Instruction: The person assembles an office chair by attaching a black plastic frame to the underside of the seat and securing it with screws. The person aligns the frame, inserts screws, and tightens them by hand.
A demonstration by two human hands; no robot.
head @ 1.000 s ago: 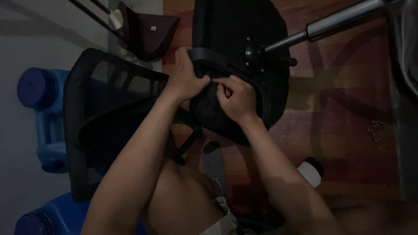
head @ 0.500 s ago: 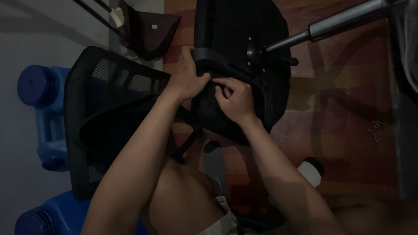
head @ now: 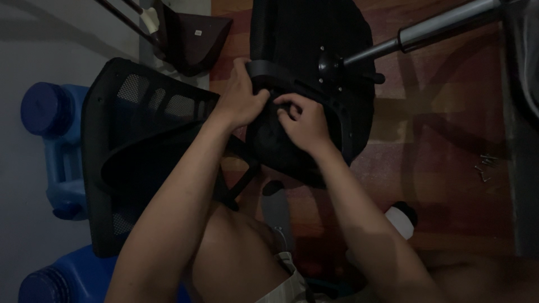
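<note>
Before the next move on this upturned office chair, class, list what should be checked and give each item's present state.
1. Left hand grips the black armrest bracket: ok.
2. Right hand sits at the joint under the chair seat, fingers pinched: ok; what they pinch, cannot tell.
3. Mesh backrest lies flat beside the seat, apart from the hands: ok.
4. Gas-lift column points away from both arms: ok.
5. Loose screws lie far to the right on the floor: not ok for easy reach.
6. Lighting is dim, so fine detail at the joint: cannot tell.
</note>
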